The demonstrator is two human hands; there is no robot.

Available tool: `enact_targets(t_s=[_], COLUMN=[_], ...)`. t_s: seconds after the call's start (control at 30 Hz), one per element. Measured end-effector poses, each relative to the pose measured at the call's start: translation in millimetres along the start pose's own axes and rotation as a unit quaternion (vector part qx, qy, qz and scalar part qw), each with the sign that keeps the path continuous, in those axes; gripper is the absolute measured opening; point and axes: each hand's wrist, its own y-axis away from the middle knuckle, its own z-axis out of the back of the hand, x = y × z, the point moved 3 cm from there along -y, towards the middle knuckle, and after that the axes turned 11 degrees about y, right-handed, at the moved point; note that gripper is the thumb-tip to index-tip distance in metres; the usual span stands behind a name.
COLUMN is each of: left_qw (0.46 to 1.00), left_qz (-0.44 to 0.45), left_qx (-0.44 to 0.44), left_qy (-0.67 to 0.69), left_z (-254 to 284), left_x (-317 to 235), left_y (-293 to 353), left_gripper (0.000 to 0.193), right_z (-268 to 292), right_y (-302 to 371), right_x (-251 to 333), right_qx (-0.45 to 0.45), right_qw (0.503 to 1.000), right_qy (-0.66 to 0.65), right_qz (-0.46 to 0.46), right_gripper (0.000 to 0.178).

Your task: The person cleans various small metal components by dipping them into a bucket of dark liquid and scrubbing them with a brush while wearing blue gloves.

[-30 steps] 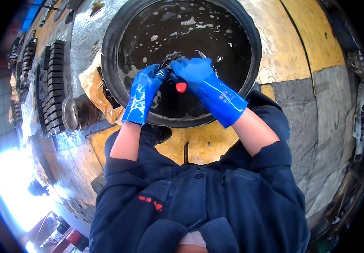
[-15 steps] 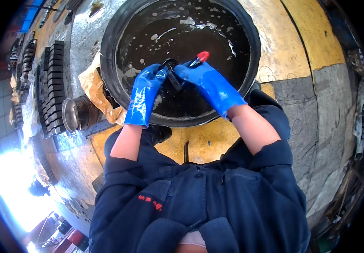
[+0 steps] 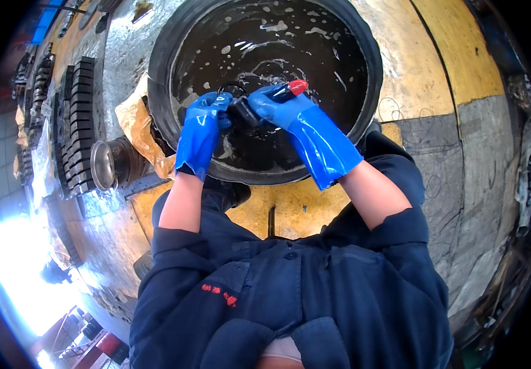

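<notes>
Both my hands wear blue rubber gloves and work over a round black tub (image 3: 368,67) of dark, foamy liquid. My left hand (image 3: 206,112) is closed on a black metal part (image 3: 244,112) with a ring-like end and a cylindrical body, tilted between the hands. My right hand (image 3: 276,108) is closed round a black tool with a red-tipped handle (image 3: 297,88), the red end pointing up and right. The tool's working end is hidden by the glove and the part.
Crumpled brown paper (image 3: 131,120) leans against the tub's left side, beside a metal cylinder with a flanged end (image 3: 102,166). Farther left stand rows of dark ribbed metal parts (image 3: 79,123). Worn yellow and grey sheets (image 3: 425,160) cover the floor at right.
My left hand has shifted slightly left and the black part has turned between the hands. The red handle end has tipped lower, toward the right. Fresh ripples show on the liquid.
</notes>
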Motion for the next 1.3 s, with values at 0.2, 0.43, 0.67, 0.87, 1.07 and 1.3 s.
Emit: enact_targets(t_s=[0.2,0.43,0.67,0.87,1.07,1.3], left_qw=[0.997,0.996,0.980,0.968,0.980,0.978], left_qz=[-0.015,-0.028,-0.115,-0.222,-0.176,-0.180], left_qx=[0.036,0.047,0.144,0.069,0.070,0.038], left_qy=[0.062,0.072,0.077,-0.093,-0.061,-0.097], left_z=[4,1,21,31,19,21], left_x=[-11,-12,-25,-49,-55,-43], left_y=[15,15,23,41,64,74], left_gripper=[0.033,0.031,0.033,0.021,0.031,0.027], right_z=[14,19,30,5,-3,9], right_y=[-4,20,27,78,106,95], right_x=[2,26,16,-15,-38,-62], right_qx=[-0.151,-0.143,-0.235,-0.156,-0.124,-0.114], right_qw=[0.987,0.952,0.899,0.902,0.857,0.824], right_qy=[0.053,0.264,0.327,0.351,0.496,0.550], right_qz=[-0.003,0.062,0.172,0.196,0.065,0.066], right_gripper=[0.029,0.020,0.019,0.017,0.020,0.022])
